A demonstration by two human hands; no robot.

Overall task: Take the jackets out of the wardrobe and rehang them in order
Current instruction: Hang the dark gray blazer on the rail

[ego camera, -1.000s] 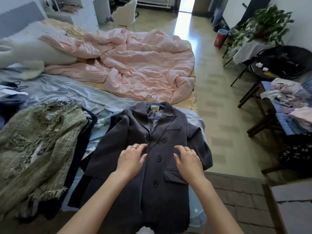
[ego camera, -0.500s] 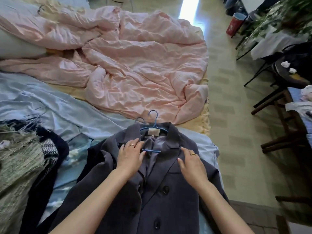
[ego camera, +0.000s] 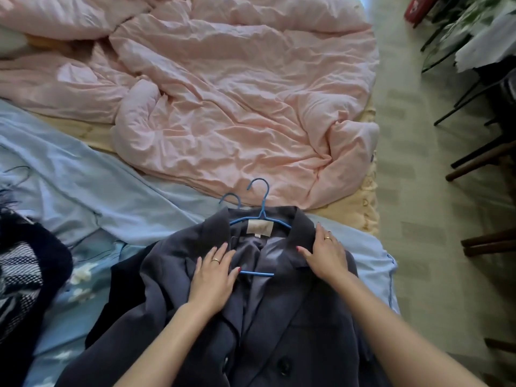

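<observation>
Now a dark grey double-breasted wool-like jacket (ego camera: pixel 279 325) lies face up on the bed (ego camera: pixel 360 208), at its near end, collar pointing away from the person, and everything else is placed from it. A thin blue wire hanger (ego camera: pixel 261 216) sits inside the jacket's collar, its hook lying on the bedding just beyond the collar and its lower bar showing across the open front below the beige neck label (ego camera: pixel 260 228). A second blue hook (ego camera: pixel 231 197) pokes out just left of the first one, behind the collar. The left hand (ego camera: pixel 213 277) rests flat on the jacket's left lapel, its grip spread with fingers straight and the thumb tip touching the end of the hanger's lower bar; a ring shows on one finger. The right hand (ego camera: pixel 328 254) lies on the jacket's right collar and shoulder, fingers also spread and fairly straight, pressing the cloth rather than pinching it, ring on one finger. Beyond the jacket a crumpled pale pink quilt (ego camera: pixel 237 93) covers the far part of the bed. To the jacket's left a light blue sheet (ego camera: pixel 83 196) spreads under it, and further left, at the frame edge, lies a dark navy and white knitted garment (ego camera: pixel 25 263). To the jacket's right, off the bed, runs a pale patterned floor (ego camera: pixel 418 191) with dark furniture legs (ego camera: pixel 480 160).
</observation>
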